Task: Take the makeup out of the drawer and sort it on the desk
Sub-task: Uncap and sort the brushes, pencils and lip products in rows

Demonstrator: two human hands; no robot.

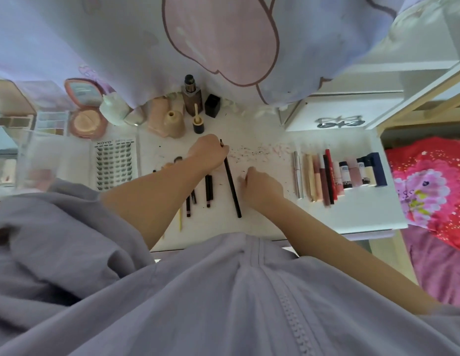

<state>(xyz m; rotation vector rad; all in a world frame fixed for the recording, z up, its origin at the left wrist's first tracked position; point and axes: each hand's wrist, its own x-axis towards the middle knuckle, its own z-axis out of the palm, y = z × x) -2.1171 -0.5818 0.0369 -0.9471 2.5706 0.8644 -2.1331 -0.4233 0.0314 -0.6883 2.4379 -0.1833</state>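
On the white desk (pixel 262 219), my left hand (pixel 207 152) grips the far end of a long black makeup pencil (pixel 232 187) that lies on the desk. My right hand (pixel 258 186) rests just right of that pencil with its fingers curled; whether it holds anything is hidden. Several shorter dark pencils (pixel 208 190) lie in a row under my left forearm. A row of lip glosses and lipsticks (pixel 334 173) is lined up at the right. Foundation bottles (pixel 172 122) stand at the back.
A false-lash card (pixel 115 165), a clear box (pixel 49 160), an open pink compact (pixel 86 109) and palettes (pixel 47 123) fill the left. A lilac curtain (pixel 172 47) hangs over the back. White drawer unit (pixel 334 114) at the back right; pink bedding (pixel 429 191) beyond the desk's right edge.
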